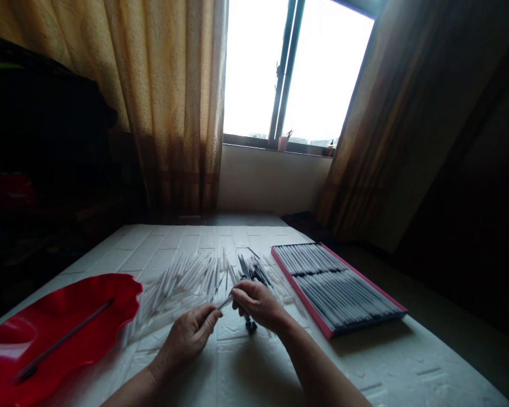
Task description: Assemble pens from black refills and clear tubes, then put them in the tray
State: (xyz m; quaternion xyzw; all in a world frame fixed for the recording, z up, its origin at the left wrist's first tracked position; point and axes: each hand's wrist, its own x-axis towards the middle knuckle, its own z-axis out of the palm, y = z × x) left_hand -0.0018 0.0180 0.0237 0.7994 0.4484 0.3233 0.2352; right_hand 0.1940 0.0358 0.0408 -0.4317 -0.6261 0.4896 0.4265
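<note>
My left hand point(195, 330) is closed on a thin, greyish pen-like stick point(225, 302), which slants up to the right. At its other end the fingers of my right hand point(257, 302) are pinched together. Just beyond my hands lie a loose spread of clear, slim plastic tubes or sleeves point(186, 274) and a bunch of dark, thin sticks point(257, 268). Under my right hand, several small dark round-ended pieces point(251, 325) show on the table. The exact kind of the held stick is too small to make out.
To the right lies a flat pink-edged box point(305, 302) with two rows of slim, pale-and-dark sticks. At the left, a glossy red scalloped tray point(97, 339) holds one long dark stick point(63, 342). The table point(390, 362) has a white brick-patterned cover. Behind are a window and curtains.
</note>
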